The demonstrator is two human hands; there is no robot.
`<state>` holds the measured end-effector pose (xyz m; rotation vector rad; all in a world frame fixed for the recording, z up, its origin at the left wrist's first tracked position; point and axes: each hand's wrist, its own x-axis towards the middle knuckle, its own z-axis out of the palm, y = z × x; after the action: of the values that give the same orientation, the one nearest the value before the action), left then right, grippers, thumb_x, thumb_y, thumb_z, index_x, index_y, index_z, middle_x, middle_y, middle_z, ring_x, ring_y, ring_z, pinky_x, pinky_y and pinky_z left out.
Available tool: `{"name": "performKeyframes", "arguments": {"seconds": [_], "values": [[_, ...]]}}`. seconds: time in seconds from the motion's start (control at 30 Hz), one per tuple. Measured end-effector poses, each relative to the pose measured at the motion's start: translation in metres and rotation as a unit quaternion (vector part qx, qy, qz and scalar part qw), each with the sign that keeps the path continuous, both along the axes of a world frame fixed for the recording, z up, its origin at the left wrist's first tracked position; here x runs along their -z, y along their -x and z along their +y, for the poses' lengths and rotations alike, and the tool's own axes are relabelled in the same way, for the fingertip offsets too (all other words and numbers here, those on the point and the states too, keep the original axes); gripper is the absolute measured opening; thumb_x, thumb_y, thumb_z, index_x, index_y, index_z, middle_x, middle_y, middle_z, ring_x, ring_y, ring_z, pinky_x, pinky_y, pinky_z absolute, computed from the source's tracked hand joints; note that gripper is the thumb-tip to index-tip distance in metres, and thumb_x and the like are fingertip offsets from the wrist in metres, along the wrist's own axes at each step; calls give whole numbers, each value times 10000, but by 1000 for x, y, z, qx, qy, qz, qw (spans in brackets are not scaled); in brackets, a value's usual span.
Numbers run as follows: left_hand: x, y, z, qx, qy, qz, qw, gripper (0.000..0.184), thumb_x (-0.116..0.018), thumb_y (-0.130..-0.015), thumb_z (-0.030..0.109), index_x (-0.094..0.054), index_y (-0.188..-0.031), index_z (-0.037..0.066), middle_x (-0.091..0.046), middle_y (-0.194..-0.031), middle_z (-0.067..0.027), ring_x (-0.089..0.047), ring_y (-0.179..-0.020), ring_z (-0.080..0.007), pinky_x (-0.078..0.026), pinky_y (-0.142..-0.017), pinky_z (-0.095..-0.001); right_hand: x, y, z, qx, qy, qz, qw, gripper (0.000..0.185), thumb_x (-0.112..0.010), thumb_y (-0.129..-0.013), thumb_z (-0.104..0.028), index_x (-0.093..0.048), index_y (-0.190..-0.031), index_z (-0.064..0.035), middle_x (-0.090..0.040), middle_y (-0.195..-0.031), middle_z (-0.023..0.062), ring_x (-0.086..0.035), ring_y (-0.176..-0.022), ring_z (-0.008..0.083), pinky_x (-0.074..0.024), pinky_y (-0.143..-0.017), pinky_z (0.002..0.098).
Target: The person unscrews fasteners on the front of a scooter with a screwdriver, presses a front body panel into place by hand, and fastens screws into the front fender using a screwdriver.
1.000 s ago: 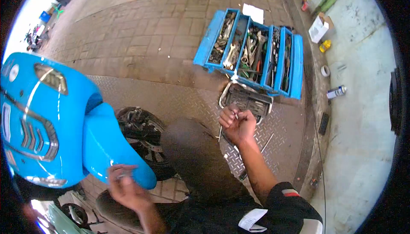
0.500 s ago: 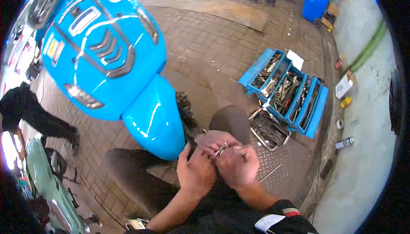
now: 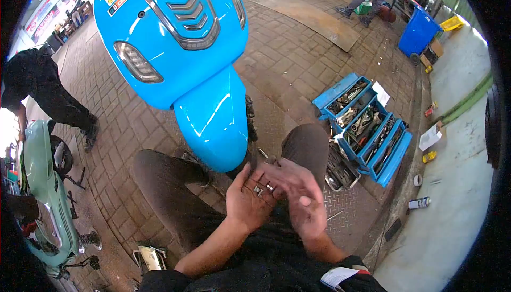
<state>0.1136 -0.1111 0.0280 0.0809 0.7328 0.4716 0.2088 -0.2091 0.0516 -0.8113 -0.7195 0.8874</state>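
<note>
Palm up above my lap, my left hand (image 3: 246, 201) is cupped. Several small shiny metal parts (image 3: 258, 191) lie in it; they look like screws or bolts, but their exact kind is too small to tell. My right hand (image 3: 306, 199), a little blurred, is beside it with fingers stretched out across the left fingertips. I make out nothing in its grip. Just beyond both hands stands the blue scooter (image 3: 213, 124), its front fender close to my left hand and between my knees.
On the right an opened blue toolbox (image 3: 367, 127) full of tools stands near a tray of dark tools (image 3: 340, 167). A spray can (image 3: 419, 203) lies by the wall. At left, a person in black (image 3: 45, 87) bends by a green scooter (image 3: 40, 159). A blue bin (image 3: 419, 32) stands behind.
My hands have parted somewhat: the right one has opened and moved off the metal parts, which now show in my left palm. The view has shifted, so the scooter appears higher and further right.
</note>
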Motion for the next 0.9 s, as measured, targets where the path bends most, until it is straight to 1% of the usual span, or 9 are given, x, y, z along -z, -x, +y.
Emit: {"name": "performKeyframes", "arguments": {"seconds": [0.07,0.1,0.13,0.2,0.3,0.5,0.57,0.8,0.9], "values": [[7,4,3,-1,26,-187,982,575,-373,-1089,438,-555,-1394,-15,-610,-1400,-186,-530,-1354,-311,-398,-1168,-445,6,-15,-11,53,26,-168,984,544,-545,-994,-264,-519,-1402,95,-609,-1379,256,-610,-1266,338,-408,-1128,461],[5,5,3,4,27,-188,982,575,-373,-1089,438,-555,-1394,-15,-610,-1400,-186,-530,-1354,-311,-398,-1168,-445,3,-20,-13,69,60,-235,968,359,-662,-941,-147,-660,-1254,28,-687,-1225,175,-685,-1026,298,-512,-974,439],[-1,4,2,0,22,-162,987,599,-353,-1086,446,-538,-1412,-21,-600,-1413,-191,-529,-1352,-318,-381,-1179,-445,1,-23,-11,77,63,-235,967,359,-662,-941,-147,-660,-1254,28,-687,-1225,175,-685,-1026,298,-512,-974,439],[3,5,2,20,22,-140,990,622,-334,-1083,453,-522,-1431,-28,-589,-1427,-195,-528,-1350,-324,-364,-1191,-445,-3,-22,-8,84,111,-504,853,321,-766,-864,-158,-717,-1165,-58,-695,-1096,122,-661,-952,313,-519,-904,438],[30,10,1,87,-137,-208,965,655,-216,-1097,409,-395,-1543,-36,-498,-1530,-208,-434,-1442,-304,-250,-1255,-433,18,-8,-4,130,132,-601,777,267,-824,-782,-205,-751,-1020,-107,-645,-996,70,-614,-959,292,-488,-808,423],[60,20,1,87,-133,-214,964,582,-196,-1121,311,-358,-1565,-29,-434,-1579,-197,-430,-1441,-298,-275,-1245,-432,50,13,-5,142,164,-560,800,285,-779,-811,-199,-713,-1070,-101,-594,-1047,84,-559,-1057,284,-454,-875,415],[56,22,-4,66,-97,-69,991,547,-265,-1105,348,-446,-1516,36,-543,-1457,-154,-505,-1364,-282,-394,-1169,-449,54,16,-8,153,166,-542,810,276,-776,-818,-188,-712,-1071,-97,-601,-1062,84,-561,-1054,282,-456,-879,413],[64,43,-13,145,-162,-85,972,425,-375,-1101,323,-545,-1366,39,-607,-1335,-140,-582,-1272,-281,-456,-1093,-455,49,8,-22,246,151,-502,815,237,-788,-833,-142,-722,-1054,-90,-625,-1160,84,-579,-1061,282,-461,-913,413],[65,49,-19,144,-183,34,972,438,-486,-1072,369,-556,-1361,47,-597,-1339,-125,-592,-1254,-267,-485,-1072,-467,52,-3,-27,219,129,-481,839,217,-795,-837,-144,-728,-1038,-94,-629,-1151,80,-584,-1061,282,-466,-908,416]]}}
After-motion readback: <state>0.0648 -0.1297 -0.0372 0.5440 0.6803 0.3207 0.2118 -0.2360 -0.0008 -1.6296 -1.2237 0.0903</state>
